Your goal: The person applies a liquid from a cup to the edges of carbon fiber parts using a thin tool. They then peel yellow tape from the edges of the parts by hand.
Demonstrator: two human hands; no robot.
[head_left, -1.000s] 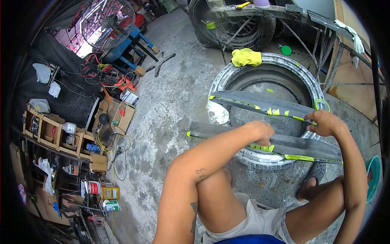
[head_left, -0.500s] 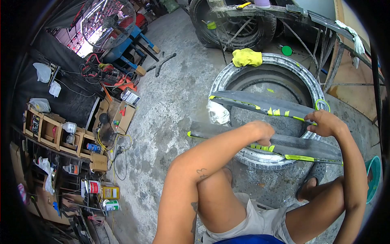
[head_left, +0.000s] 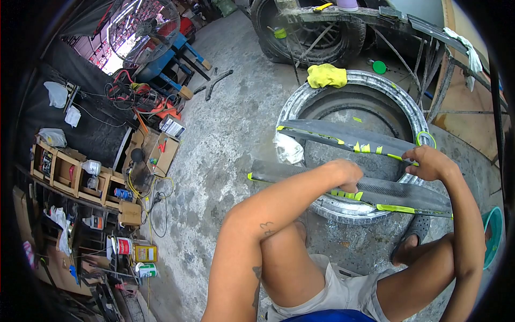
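Two long dark panels lie across a grey-coated tire [head_left: 292, 99]. The farther panel [head_left: 322, 130] has yellow-green tape along its near edge, and the nearer panel [head_left: 397, 190] carries similar tape. My left hand [head_left: 345, 174] is over the nearer panel with its fingers bent down; its fingertips are mostly hidden. At the right end of the farther panel, my right hand [head_left: 431, 162] has thumb and fingers closed around the taped edge. A yellow-green tape roll [head_left: 427, 140] rests on the tire just beyond my right hand. A yellow cloth [head_left: 327, 76] and a white bag [head_left: 288, 148] also lie at the tire.
A wheel [head_left: 311, 32] and a metal-legged bench [head_left: 375, 20] stand beyond the tire. At right is a teal basin [head_left: 492, 236]. A fan [head_left: 144, 32], cables, wooden shelving [head_left: 78, 177] and cans [head_left: 145, 253] are on the left.
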